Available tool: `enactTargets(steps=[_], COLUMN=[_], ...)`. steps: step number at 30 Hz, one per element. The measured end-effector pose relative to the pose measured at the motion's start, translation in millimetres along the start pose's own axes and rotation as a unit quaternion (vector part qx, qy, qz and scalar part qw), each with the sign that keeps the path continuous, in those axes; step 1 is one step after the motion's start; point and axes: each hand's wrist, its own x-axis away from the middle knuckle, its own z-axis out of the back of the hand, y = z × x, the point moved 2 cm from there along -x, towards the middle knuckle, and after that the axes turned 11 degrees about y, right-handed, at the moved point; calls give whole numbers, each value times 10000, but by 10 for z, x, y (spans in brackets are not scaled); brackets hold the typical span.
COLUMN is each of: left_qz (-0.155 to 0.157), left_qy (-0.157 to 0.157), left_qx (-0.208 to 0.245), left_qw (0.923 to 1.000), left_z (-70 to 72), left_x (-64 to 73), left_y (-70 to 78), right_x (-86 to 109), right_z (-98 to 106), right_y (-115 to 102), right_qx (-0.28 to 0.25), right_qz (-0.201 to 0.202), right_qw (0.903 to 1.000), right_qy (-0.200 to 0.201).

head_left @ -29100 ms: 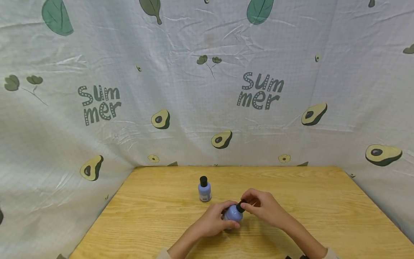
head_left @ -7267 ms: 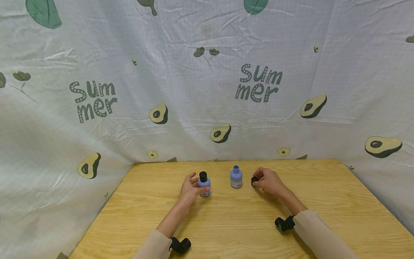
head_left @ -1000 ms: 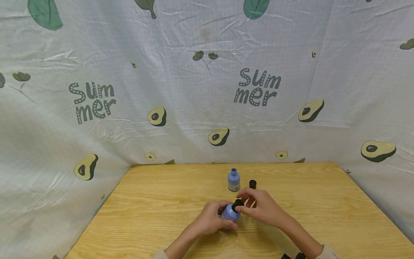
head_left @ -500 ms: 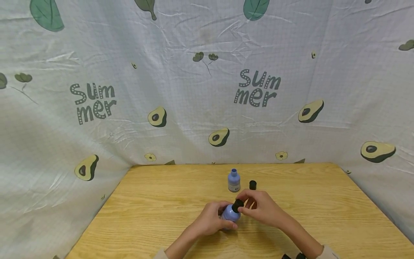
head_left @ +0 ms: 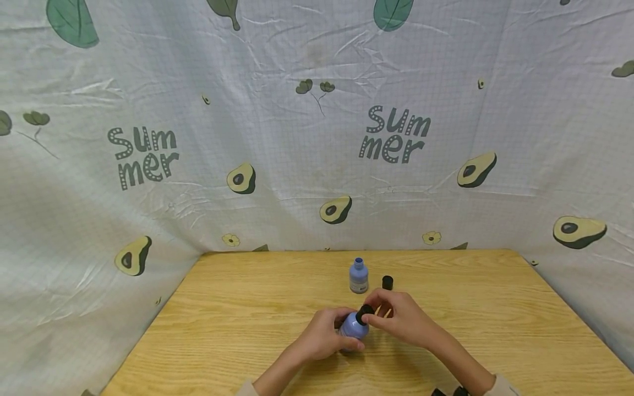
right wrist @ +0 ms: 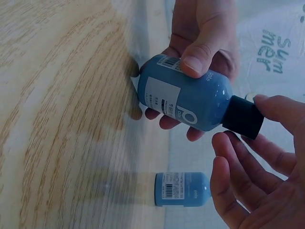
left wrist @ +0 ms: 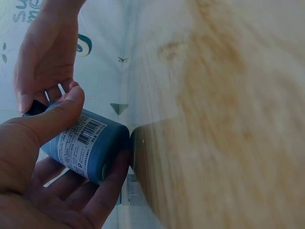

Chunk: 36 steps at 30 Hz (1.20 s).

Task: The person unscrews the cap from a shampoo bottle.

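Tilted over the front of the table, a periwinkle-blue bottle point(head_left: 354, 328) with a white label lies in my left hand point(head_left: 323, 336), thumb on one side and fingers on the other. Its black cap point(right wrist: 242, 117) sits on the neck. My right hand point(head_left: 405, 319) pinches that cap between thumb and fingertips. Farther back stands a matching blue bottle point(head_left: 359, 278), upright with its neck bare. Right of it a loose black cap point(head_left: 387, 282) rests on the wood, close behind my right hand. Printed text and a barcode point(left wrist: 89, 131) show on the held bottle.
The wooden table point(head_left: 238, 313) ends at the back against a pale cloth point(head_left: 297, 137) printed with avocados and the word summer. Part of a black wrist device point(head_left: 460, 391) shows below the right forearm.
Since 7.3 s ago, my left hand has brought the capped bottle forward and tilted it; my right hand has left the loose cap and taken this bottle's cap. The last second shows almost no movement.
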Motion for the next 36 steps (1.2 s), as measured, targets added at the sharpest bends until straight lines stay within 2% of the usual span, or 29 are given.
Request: enactTargets(steps=[11,21,32,36], left_qz=[-45,-113,-111,-98], left_qy=[-7,27,31,34], left_qx=[15,-60,23,34], left_qw=[10000,9999,9999,9999], left_z=[8,-14,-17,-13], left_x=[6,-6,-3,1], left_y=[10,-17,-19,-16], right_x=[7,5,8,10], right_z=[2,-22,-12,-13], right_y=[-3,36,12,-1], right_qx=[-126,-8,-116,-97], right_qz=[324,68,276,266], right_qw=[9993,10000,9994,9995], right_qy=[-112,2,-185,-138])
